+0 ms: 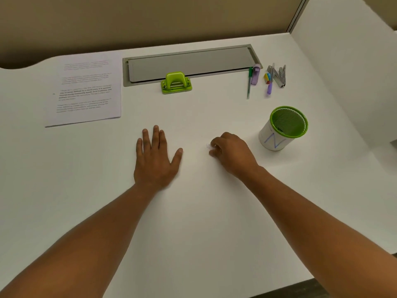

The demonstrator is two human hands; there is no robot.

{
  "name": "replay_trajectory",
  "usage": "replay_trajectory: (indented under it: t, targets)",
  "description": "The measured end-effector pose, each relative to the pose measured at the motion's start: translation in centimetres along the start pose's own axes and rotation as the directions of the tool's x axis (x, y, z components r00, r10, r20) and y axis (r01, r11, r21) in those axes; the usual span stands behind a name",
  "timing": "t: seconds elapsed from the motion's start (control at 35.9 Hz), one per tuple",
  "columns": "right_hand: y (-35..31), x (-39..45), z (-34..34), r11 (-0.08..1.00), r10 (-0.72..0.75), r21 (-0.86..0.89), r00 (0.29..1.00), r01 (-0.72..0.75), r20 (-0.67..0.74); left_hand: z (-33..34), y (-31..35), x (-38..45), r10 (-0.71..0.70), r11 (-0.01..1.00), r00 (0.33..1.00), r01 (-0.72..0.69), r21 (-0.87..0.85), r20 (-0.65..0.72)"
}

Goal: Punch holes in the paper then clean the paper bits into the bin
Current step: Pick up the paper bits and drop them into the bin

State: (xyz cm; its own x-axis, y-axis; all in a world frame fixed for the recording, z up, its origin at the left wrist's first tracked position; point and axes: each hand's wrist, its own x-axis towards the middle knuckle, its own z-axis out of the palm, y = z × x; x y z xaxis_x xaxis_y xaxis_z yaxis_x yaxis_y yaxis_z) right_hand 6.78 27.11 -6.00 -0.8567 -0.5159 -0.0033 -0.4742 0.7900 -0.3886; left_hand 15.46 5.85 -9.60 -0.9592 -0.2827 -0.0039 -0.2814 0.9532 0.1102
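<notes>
A: Far left, what was there?

B: Paper stack [86,91] lay flat on the counter [193,222], well apart from both hands. Print too blurry to read; couldn't tell if holes were in it.

A: Punch?

B: Green hole punch [176,82] sat at the back by the grey cable hatch [189,63], untouched. So I'd judge punching was done, cleanup in hand.

A: Hands?

B: Left hand [156,158] was flat, fingers spread, holding nothing. Right hand [232,153] was curled, its grip pinched on small white paper bits [208,145]. How many, can't say, fingers hid most.

A: Next?

B: Prob. carry the bits right to the green mesh bin [283,127] nearby, w/o dropping any. Bits left on white counter would be hard to spot.
</notes>
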Motion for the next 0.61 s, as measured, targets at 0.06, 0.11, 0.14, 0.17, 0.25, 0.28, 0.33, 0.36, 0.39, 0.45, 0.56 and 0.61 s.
replay_trajectory:
  t: [0.06, 0.11, 0.14, 0.17, 0.25, 0.28, 0.33, 0.36, 0.39, 0.45, 0.56, 0.61]
  targets:
    - [0.0, 0.0, 0.4, 0.999, -0.041, -0.018, 0.999, 0.040, -0.035, 0.0, 0.0, 0.0, 0.001, 1.000, 1.000, -0.001, 0.000, -0.002]
    - [-0.2, -0.1, 0.8, 0.997, -0.080, -0.027, 0.996, 0.079, -0.050, 0.1, -0.1, 0.0, 0.003, 1.000, 1.000, -0.003, 0.003, -0.002]
    - [-0.3, -0.1, 0.9, 0.995, -0.097, -0.035, 0.994, 0.096, -0.051, 0.1, -0.1, 0.0, 0.004, 1.000, 1.000, -0.004, 0.000, -0.002]
    - [-0.3, -0.1, 1.0, 0.993, -0.114, -0.048, 0.992, 0.112, -0.051, 0.1, -0.1, 0.0, 0.003, 1.000, 1.000, -0.003, -0.005, -0.001]
    - [-0.4, -0.2, 0.9, 0.987, -0.137, -0.094, 0.990, 0.133, -0.036, 0.0, 0.0, 0.0, 0.002, 1.000, 1.000, -0.002, -0.008, 0.006]
    - [-0.6, -0.1, 0.8, 0.987, -0.129, -0.100, 0.991, 0.126, -0.025, 0.0, 0.0, 0.0, 0.002, 1.000, 1.000, -0.002, -0.003, 0.006]
    - [-0.9, 0.1, 0.5, 0.992, -0.085, -0.089, 0.996, 0.086, 0.008, -0.1, 0.0, 0.0, -0.001, 1.000, 1.000, 0.001, 0.001, 0.010]
    - [-1.1, 0.4, 0.3, 0.997, -0.044, -0.066, 0.999, 0.045, 0.025, -0.1, 0.0, 0.0, -0.003, 1.000, 1.000, 0.003, 0.000, 0.012]
    - [-1.2, 0.7, 0.2, 1.000, 0.016, -0.021, 0.999, -0.016, 0.040, -0.1, 0.0, 0.0, -0.003, 1.000, 1.000, 0.003, -0.002, 0.012]
    - [-1.2, 1.2, -0.5, 0.977, 0.152, 0.141, 0.987, -0.159, 0.058, -0.1, 0.0, 0.0, -0.003, 1.000, 1.000, 0.003, -0.008, 0.012]
    - [-1.1, 1.6, -3.5, 0.811, 0.341, 0.485, 0.938, -0.327, 0.063, 0.0, 0.0, 0.0, -0.004, 1.000, 1.000, 0.004, -0.008, 0.010]
    - [-1.1, 1.4, -5.7, 0.706, 0.384, 0.621, 0.921, -0.342, 0.070, 0.0, 0.0, -0.1, -0.002, 1.000, 1.000, 0.002, -0.005, 0.009]
